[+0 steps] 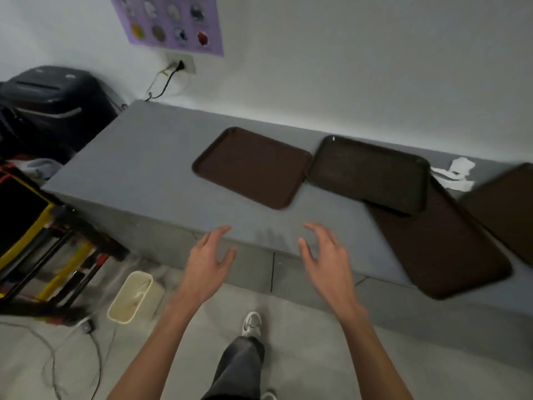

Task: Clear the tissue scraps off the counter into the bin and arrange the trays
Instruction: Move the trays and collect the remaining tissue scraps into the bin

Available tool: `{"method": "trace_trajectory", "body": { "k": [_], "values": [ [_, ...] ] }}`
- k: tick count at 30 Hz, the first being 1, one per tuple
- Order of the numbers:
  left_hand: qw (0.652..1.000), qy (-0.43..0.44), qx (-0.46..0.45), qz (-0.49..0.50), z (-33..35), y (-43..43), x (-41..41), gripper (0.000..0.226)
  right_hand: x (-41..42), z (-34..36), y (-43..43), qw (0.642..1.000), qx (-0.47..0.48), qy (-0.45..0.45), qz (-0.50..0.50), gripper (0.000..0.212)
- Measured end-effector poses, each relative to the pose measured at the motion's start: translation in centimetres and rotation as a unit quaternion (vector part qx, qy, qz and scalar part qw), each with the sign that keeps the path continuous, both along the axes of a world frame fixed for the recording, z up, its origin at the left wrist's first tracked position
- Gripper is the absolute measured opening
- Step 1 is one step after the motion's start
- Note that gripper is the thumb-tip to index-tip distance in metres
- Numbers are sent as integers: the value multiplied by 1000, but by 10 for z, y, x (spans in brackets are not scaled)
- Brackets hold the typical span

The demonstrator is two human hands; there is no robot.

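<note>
The left hand [212, 258] and the right hand [326, 255] hover side by side above the front edge of the grey counter [129, 168]. Both have their fingers loosely spread and slightly bent, and neither holds anything.

4 brown trays lie on the counter beyond and to the right of the hands. The 1st tray [251, 167] sits flat near the counter's middle, turned at an angle. The 2nd tray [369, 173] lies just beside it toward the counter's right, and its near corner rests on the 3rd tray [441, 249], which juts out over the counter's front edge. The 4th tray [504, 209] is cut off by the frame at the counter's right end.

White tissue scraps [458, 173] lie at the back of the counter, between the 2nd and 4th trays.

A cream bin [134, 297] stands on the floor below the counter's front left. A yellow and black cart [26, 241] stands off the counter's left end. A purple poster [170, 21] hangs on the wall above the counter's back left corner.
</note>
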State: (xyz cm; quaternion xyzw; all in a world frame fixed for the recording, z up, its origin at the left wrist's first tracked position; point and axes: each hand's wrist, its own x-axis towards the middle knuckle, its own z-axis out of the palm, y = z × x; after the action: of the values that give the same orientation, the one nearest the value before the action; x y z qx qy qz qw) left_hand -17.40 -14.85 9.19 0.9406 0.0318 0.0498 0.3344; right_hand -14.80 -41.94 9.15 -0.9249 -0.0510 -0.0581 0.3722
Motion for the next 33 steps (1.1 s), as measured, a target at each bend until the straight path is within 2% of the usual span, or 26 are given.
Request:
{"method": "trace_trajectory", "body": {
  "k": [8, 19, 23, 33],
  "values": [
    [994, 12, -7, -104, -10, -121, 90, 39, 27, 3, -138, 988, 15, 8, -154, 32],
    [972, 29, -18, -232, -17, -302, 225, 35, 75, 5, -296, 955, -8, 29, -295, 23],
    [961, 13, -12, -275, -21, -374, 257, 30, 94, -5, -346, 950, -7, 58, -306, 24],
    [945, 69, 54, -315, -45, -560, 323, 35, 170, -72, -503, 959, -52, 118, -252, 30]
  ]
}}
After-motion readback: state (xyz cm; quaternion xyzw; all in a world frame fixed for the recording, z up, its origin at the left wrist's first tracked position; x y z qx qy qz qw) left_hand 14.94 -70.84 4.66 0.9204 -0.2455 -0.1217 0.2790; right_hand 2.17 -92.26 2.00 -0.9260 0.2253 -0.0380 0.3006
